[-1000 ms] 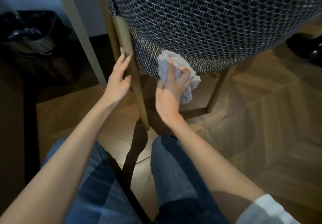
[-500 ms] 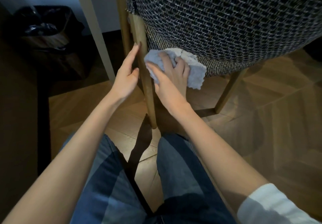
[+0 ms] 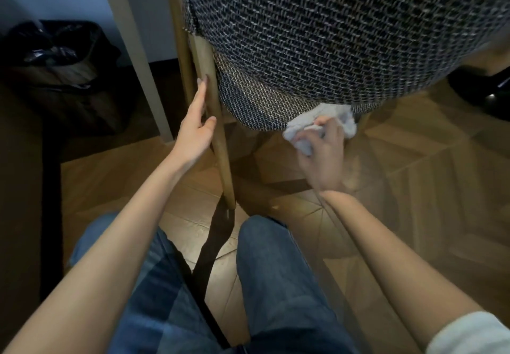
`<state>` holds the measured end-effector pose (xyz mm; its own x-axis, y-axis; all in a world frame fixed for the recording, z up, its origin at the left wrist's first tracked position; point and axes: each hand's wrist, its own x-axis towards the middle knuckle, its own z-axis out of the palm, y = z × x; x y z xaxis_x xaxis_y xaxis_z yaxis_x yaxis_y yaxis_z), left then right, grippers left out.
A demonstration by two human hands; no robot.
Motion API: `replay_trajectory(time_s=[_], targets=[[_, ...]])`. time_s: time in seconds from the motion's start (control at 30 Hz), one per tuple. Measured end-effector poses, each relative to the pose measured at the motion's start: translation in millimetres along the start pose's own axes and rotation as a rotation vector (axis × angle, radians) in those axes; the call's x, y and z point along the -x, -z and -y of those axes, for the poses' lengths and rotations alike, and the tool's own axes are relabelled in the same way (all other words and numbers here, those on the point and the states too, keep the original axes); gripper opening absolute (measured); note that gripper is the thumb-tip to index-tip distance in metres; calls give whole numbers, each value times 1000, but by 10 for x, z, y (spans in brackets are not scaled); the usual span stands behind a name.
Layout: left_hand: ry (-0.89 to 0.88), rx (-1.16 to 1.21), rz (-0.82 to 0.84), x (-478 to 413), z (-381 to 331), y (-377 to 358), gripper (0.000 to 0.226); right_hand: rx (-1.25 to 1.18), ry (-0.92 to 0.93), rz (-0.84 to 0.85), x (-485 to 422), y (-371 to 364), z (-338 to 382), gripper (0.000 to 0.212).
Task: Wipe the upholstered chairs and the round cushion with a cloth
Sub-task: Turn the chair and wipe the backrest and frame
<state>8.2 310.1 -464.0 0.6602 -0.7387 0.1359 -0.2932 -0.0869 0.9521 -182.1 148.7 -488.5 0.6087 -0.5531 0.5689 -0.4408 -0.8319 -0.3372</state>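
At far left we see a dark bin [image 3: 58, 58] lined with a black bag; beside it rises a pale post [image 3: 132, 50]; next, the left grip [image 3: 194, 130] lies open, fingers straight along the wooden chair leg [image 3: 220, 144], thumb touching its front; right of that leg bulges the chair [image 3: 331, 36], covered in dark-and-white woven fabric; at its lower seat edge the right grip [image 3: 324, 158], blurred, is curled round a pale cloth [image 3: 343, 122], which presses against the fabric; below lie blue jeans [image 3: 276, 284] over the wood floor [image 3: 430, 193].
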Motion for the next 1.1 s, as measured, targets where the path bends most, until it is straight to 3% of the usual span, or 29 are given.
replay_trajectory(time_s=[0.17,0.3,0.4,0.5,0.67,1.0,1.1], targets=[[34,11,-16,140,-55,180,61,-231,139,388,227,-186,361,28],[26,-65,-58,333,-95,445,47,-483,88,188,110,-211,915,46],[46,74,-114,380,-230,624,46,-546,120,39,-196,-190,1276,53],[-22,129,-131,275,-388,757,46,-568,66,84,-489,-259,1543,63],[-85,72,-116,-56,-393,680,50,-483,83,119,-626,-527,1580,49],[19,18,-193,-195,352,244,29,-405,236,148,-237,-819,1239,40],[88,22,-147,-101,604,129,22,-436,175,154,-10,-959,1178,37]])
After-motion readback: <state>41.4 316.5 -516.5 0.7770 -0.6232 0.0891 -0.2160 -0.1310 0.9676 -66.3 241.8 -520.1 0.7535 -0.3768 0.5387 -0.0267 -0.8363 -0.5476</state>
